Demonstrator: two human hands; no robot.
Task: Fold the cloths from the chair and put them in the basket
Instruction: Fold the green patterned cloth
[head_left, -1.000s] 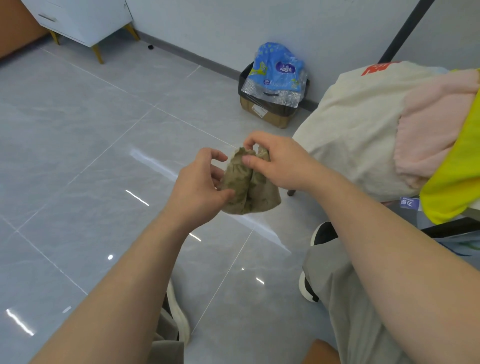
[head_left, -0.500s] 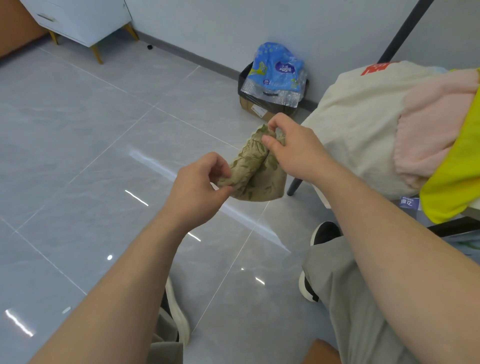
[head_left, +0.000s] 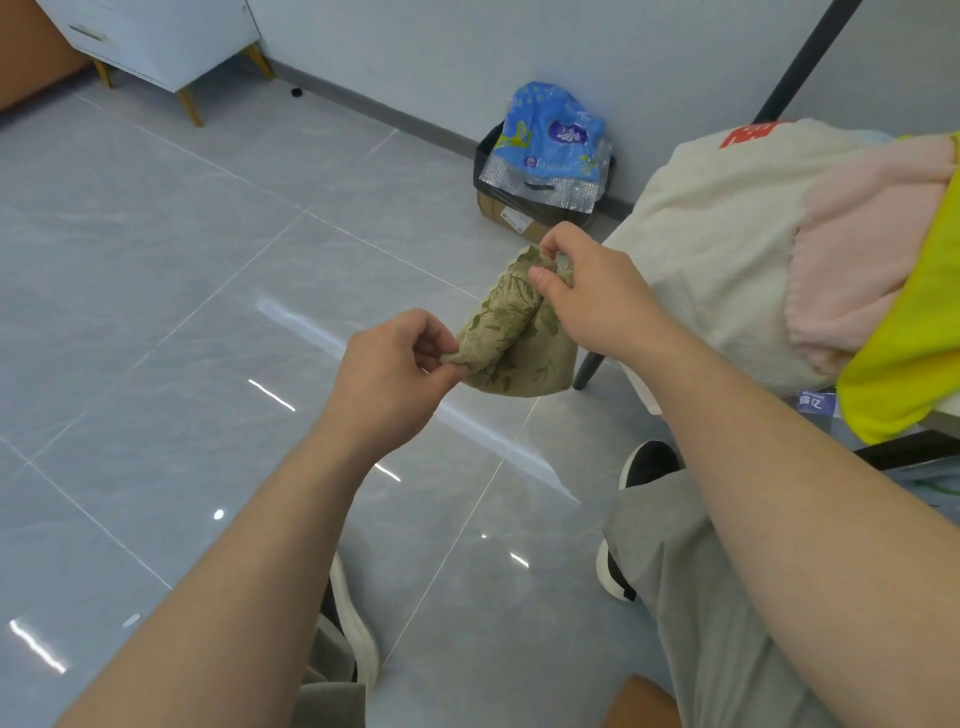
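The olive leaf-patterned cloth (head_left: 511, 343) hangs in the air over the tiled floor (head_left: 182, 270), in the middle of the scene, held at two ends. The left grip (head_left: 395, 374) pinches its near-left corner between thumb and curled fingers. The right grip (head_left: 587, 296) pinches the bunched far edge, fingers curled round it. Between them the cloth is rolled into a soft fold, with a rounded flap sagging below. Just right of it stands the chair's dark leg (head_left: 587, 371). On the chair lie a cream cloth (head_left: 717, 249), a pink cloth (head_left: 872, 249) and a yellow cloth (head_left: 914, 353), overlapping. Far off by the wall, a blue plastic pack (head_left: 550, 140) sits on a cardboard box (head_left: 511, 215), and a white cabinet (head_left: 166, 41) stands far left.
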